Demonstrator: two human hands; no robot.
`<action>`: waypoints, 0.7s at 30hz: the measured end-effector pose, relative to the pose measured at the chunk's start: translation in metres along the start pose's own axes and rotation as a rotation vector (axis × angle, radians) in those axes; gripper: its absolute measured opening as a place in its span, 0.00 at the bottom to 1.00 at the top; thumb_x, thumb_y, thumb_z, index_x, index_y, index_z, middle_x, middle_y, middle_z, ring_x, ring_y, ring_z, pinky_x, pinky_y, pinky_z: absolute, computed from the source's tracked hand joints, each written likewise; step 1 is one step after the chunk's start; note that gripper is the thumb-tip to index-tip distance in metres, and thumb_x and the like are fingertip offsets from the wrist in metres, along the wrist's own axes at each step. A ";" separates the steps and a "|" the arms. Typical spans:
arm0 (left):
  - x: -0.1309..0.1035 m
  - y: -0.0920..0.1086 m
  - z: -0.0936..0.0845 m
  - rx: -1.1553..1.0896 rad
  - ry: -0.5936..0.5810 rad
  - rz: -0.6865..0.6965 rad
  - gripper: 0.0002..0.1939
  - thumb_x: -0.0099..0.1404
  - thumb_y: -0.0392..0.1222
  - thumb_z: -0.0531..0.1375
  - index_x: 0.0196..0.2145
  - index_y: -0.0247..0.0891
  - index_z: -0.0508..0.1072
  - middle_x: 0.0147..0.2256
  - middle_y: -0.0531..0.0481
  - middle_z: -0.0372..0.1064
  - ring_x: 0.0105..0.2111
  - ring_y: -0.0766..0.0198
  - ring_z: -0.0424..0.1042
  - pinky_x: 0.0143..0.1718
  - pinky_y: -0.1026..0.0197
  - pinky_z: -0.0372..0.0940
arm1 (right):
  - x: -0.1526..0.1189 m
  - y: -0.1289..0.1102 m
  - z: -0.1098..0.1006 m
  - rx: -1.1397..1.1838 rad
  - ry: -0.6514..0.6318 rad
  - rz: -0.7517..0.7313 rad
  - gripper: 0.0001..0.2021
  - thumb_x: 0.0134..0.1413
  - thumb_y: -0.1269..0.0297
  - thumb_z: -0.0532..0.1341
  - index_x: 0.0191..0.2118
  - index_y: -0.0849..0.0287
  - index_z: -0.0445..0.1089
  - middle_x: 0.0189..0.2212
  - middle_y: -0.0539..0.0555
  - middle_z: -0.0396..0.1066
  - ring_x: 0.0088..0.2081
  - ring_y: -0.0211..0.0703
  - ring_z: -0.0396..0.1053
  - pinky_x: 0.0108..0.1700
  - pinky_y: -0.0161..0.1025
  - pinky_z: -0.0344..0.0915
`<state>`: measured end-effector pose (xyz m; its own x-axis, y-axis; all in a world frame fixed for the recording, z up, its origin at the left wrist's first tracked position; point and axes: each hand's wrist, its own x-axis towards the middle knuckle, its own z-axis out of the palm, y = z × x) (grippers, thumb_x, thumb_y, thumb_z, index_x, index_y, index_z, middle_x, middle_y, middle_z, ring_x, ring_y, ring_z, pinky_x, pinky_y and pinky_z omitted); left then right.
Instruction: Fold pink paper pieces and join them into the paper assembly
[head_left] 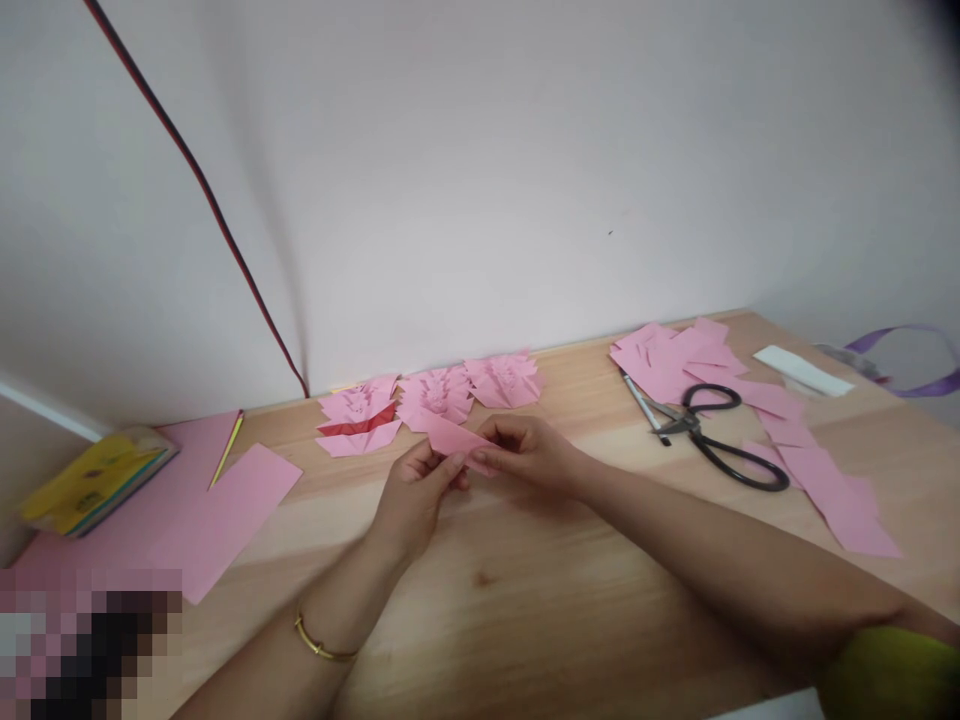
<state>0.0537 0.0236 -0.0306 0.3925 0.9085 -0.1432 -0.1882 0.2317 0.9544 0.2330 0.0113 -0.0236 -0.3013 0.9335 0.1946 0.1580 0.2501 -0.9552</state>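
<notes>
A small folded pink paper [452, 436] is held up over the middle of the table, between both hands. My left hand [418, 492], with a gold bangle on its wrist, pinches the paper's lower left part. On the right side, my right hand [529, 453] grips the same paper between thumb and curled fingers. Just behind the hands, cut and folded pink paper pieces [504, 380] lie in a row by the wall, and a red strip [357, 421] lies across the leftmost ones.
Black-handled scissors [697, 425] and a pen [645, 408] lie at right beside scattered pink paper pieces [832, 500] and a white strip [802, 370]. At left, large pink sheets [150, 510] carry a yellow pack [97, 480] and a yellow pencil [226, 450]. A wall stands behind.
</notes>
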 end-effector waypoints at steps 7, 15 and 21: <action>-0.001 -0.001 0.001 -0.143 -0.055 -0.094 0.10 0.53 0.39 0.65 0.33 0.33 0.76 0.30 0.48 0.73 0.26 0.70 0.68 0.32 0.65 0.65 | -0.002 -0.001 0.001 -0.098 0.036 -0.078 0.10 0.53 0.58 0.60 0.36 0.60 0.66 0.30 0.51 0.68 0.31 0.36 0.65 0.31 0.33 0.62; -0.003 -0.002 0.005 -0.213 -0.028 -0.119 0.12 0.52 0.38 0.66 0.35 0.32 0.77 0.32 0.45 0.75 0.30 0.66 0.72 0.37 0.61 0.68 | -0.002 -0.002 0.000 -0.483 0.284 -0.388 0.05 0.51 0.64 0.62 0.31 0.58 0.66 0.37 0.56 0.65 0.41 0.43 0.64 0.43 0.42 0.63; -0.002 -0.005 0.004 -0.189 -0.011 -0.053 0.10 0.55 0.38 0.65 0.36 0.32 0.77 0.34 0.44 0.75 0.32 0.65 0.72 0.40 0.59 0.68 | -0.005 -0.008 0.001 -0.600 0.433 -0.453 0.04 0.50 0.66 0.63 0.31 0.58 0.66 0.36 0.55 0.63 0.41 0.43 0.62 0.43 0.42 0.61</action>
<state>0.0577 0.0196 -0.0337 0.4156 0.8899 -0.1880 -0.3327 0.3411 0.8792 0.2324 0.0040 -0.0170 -0.0899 0.6966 0.7119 0.6153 0.6009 -0.5103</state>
